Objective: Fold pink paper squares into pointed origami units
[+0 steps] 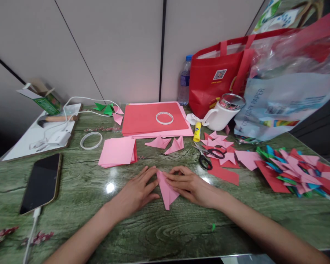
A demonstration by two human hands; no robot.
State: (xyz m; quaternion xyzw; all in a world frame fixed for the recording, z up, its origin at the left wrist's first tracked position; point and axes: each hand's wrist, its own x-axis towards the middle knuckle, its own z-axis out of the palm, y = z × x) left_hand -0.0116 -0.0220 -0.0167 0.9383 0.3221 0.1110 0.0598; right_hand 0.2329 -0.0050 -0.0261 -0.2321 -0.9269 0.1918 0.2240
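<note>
My left hand (139, 189), loosely spread, and my right hand (191, 186), whether pinching I can't tell, touch the paper (166, 192), pink, folded and tapering.

Surface (143, 240): folded paper (166, 190) between left hand (139, 189) and right hand (191, 185) | phone (41, 183), far left | scissors (204, 150), behind right hand | mug (222, 117), before bag (207, 86)

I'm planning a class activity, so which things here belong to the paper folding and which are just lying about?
Likely for the folding:
pink paper in hand
pink square sheets
folded pink pieces
glue stick and scissors, perhaps

Apparently just lying about:
phone
water bottle
white mug
wooden-handled tool
red bag
</note>
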